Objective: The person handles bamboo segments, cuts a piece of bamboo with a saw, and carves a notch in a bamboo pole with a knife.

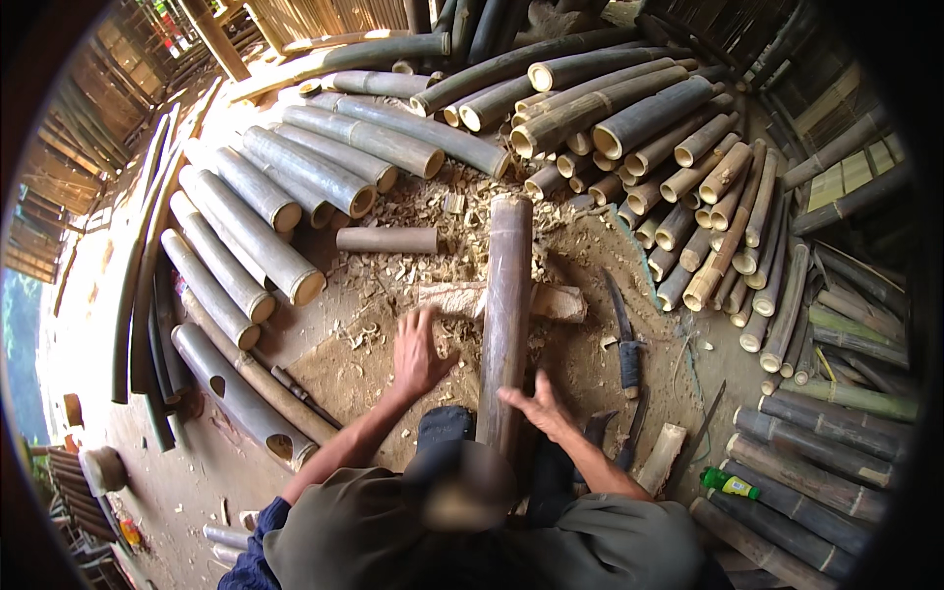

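Observation:
A thick dark bamboo pole (507,285) lies in front of me, its near end between my legs. Its far part rests across a rough pale log (452,299) on the ground. To its left hovers my left hand (423,352), fingers apart and apparently holding nothing. My right hand (543,406) is at the pole's right side, open, with its thumb tip at or very near the bamboo; contact is hard to tell. Right of the pole lies a curved knife (623,329) with a dark wrapped handle. A short brown bamboo piece (387,240) lies beyond my left hand.
Wood shavings (447,197) litter the ground. Cut bamboo sections (246,236) lie in rows at left, and a large stack (688,177) stands at right. More blades (698,442), a split wood piece (662,457) and a green bottle (730,482) are at lower right.

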### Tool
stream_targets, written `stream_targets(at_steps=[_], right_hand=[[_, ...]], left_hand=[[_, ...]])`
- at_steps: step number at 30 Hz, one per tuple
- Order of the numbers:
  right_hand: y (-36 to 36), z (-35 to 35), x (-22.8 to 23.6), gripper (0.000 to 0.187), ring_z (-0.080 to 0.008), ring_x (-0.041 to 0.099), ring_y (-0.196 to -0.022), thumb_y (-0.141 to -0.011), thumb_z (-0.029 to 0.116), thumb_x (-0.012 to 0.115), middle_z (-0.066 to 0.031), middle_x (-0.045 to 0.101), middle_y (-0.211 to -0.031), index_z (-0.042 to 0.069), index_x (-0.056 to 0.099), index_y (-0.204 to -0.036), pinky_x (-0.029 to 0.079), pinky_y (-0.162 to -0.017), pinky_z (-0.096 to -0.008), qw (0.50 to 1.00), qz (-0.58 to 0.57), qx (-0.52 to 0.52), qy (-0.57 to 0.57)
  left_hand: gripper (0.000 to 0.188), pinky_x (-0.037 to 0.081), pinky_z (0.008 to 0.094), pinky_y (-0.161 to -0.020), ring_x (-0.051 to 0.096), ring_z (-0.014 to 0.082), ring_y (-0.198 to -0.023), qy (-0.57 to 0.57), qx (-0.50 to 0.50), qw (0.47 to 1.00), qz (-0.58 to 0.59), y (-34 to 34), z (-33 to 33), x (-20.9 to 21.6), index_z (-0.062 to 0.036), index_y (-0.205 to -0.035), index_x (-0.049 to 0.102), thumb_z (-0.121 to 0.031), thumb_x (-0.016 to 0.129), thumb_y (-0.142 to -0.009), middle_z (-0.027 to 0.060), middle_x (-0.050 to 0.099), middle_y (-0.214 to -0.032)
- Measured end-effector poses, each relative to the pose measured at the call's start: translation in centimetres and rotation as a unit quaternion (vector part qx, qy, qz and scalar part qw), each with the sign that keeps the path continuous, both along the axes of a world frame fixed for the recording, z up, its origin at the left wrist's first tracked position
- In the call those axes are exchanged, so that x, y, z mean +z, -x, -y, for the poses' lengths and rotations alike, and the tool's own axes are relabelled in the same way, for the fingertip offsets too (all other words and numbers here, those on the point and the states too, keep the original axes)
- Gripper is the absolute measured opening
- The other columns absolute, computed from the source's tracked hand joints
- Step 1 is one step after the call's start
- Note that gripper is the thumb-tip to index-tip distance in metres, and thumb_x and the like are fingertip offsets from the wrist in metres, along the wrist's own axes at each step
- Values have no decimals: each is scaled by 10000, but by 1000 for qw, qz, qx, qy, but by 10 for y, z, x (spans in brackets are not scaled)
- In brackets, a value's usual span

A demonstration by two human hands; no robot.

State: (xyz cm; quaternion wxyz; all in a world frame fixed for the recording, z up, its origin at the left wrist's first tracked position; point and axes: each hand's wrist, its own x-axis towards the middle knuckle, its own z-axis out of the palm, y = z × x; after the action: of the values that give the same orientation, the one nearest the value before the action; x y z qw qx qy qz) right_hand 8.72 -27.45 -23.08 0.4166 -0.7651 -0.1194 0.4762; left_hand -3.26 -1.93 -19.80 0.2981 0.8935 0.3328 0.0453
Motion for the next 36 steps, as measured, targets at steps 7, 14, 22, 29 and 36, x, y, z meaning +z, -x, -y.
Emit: stream_targets(at_steps=[7, 14, 22, 29, 36], right_hand=[[10, -5, 31, 1093, -457, 592, -1288, -776, 667, 821, -384, 586, -1340, -179, 452, -1362, 469, -1093, -491, 987, 40, 149, -31], [13, 9, 31, 1112, -470, 567, -1323, -772, 675, 822, -395, 561, -1378, -170, 447, -1389, 450, -1122, -496, 988, 26, 151, 22], [-1, 27, 53, 1109, -403, 600, -1317, -852, 704, 758, -343, 568, -1418, -108, 395, -1515, 481, -1102, -490, 987, 37, 155, 4], [-119, 130, 104, 500, -218, 704, -944, -973, 372, 766, -127, 736, -1052, 5, 640, -1288, 566, -837, -370, 977, 178, 115, -14], [-143, 208, 201, 278, -138, 651, -713, -982, 301, 751, -68, 729, -892, 59, 708, -1112, 547, -681, -322, 970, 242, 15, 6]], left_hand=[[938, 388, 519, -1190, 438, 372, -1446, -89, -81, 992, -22, -13, -78, -20, -110, -1500, 475, -316, 943, -713, 131, 496, -1544], [924, 402, 518, -1164, 465, 359, -1429, -73, -92, 993, -8, -18, -71, -21, -126, -1486, 472, -292, 943, -709, 113, 509, -1534], [1023, 383, 562, -1194, 458, 434, -1435, 69, 11, 992, 108, 57, -49, -11, -80, -1610, 354, -440, 883, -812, 211, 506, -1548], [531, 508, 470, -1002, 645, 288, -1105, 774, 83, 611, 142, 222, 69, -20, -28, -1262, 691, -449, 754, -945, 109, 662, -1271], [482, 526, 417, -934, 664, 254, -1016, 681, 219, 692, 101, 318, 73, -4, -25, -1245, 684, -409, 731, -958, 99, 673, -1157]])
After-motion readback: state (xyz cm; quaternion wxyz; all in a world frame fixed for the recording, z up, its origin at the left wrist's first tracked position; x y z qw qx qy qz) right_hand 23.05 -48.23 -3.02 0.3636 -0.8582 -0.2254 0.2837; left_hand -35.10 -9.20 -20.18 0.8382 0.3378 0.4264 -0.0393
